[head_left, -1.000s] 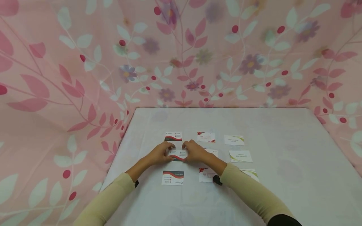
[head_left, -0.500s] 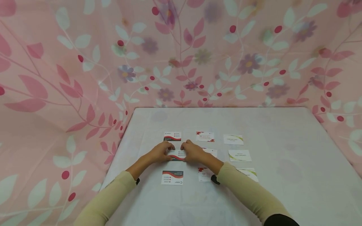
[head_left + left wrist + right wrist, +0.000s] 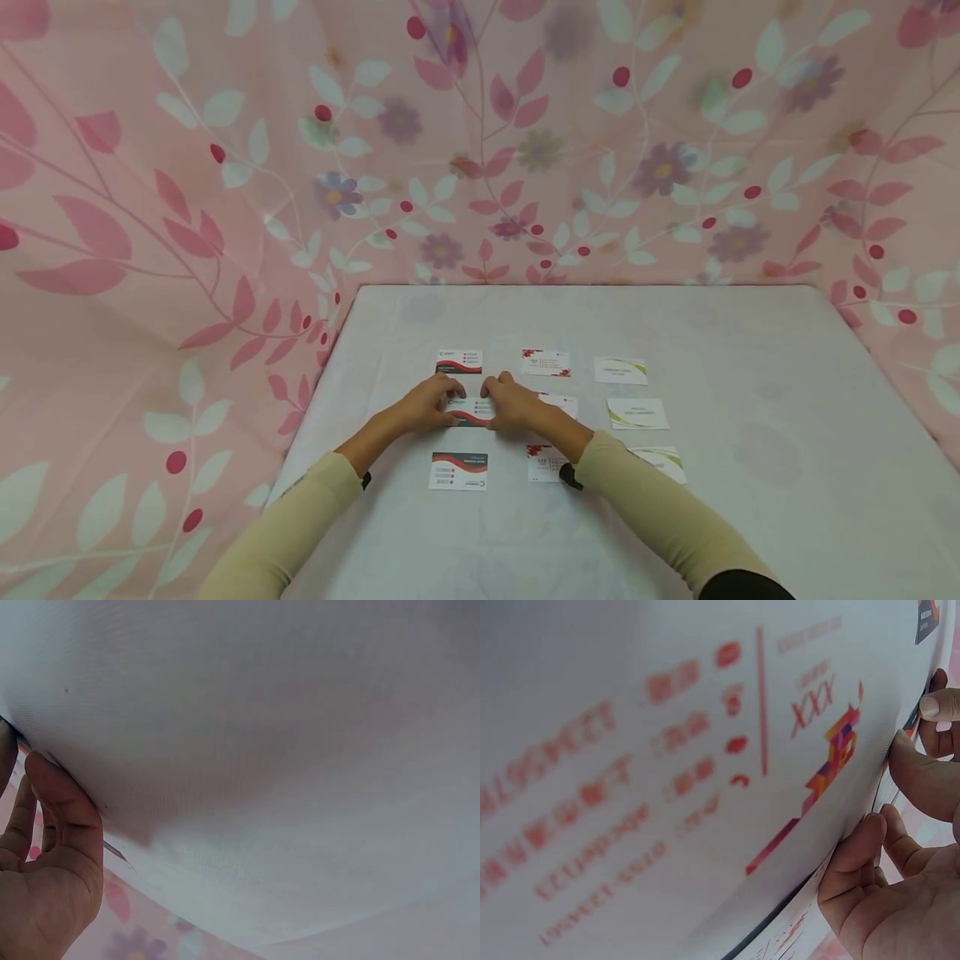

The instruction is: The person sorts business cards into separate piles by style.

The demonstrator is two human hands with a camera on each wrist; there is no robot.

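In the head view a white business card with a red and dark wave lies flat on the table between both hands. My left hand holds its left edge, thumb at the near corner and fingers curled at the far one. Its right edge is held likewise by my right hand. Matching cards lie beyond it, a red-wave card, and nearer, an upside-down red-wave card. The left wrist view shows the left hand at the tabletop; a flower-patterned card fills much of the right wrist view beside the right hand.
Right of the hands stand a column of red-flowered cards, partly covered by the right arm, and a column of green-edged cards. A white cloth covers the table. Pink floral fabric hangs behind and at the sides.
Both hands stay at the middle red-wave card with hardly any movement. The right forearm has shifted slightly left, and the head view sways a little.
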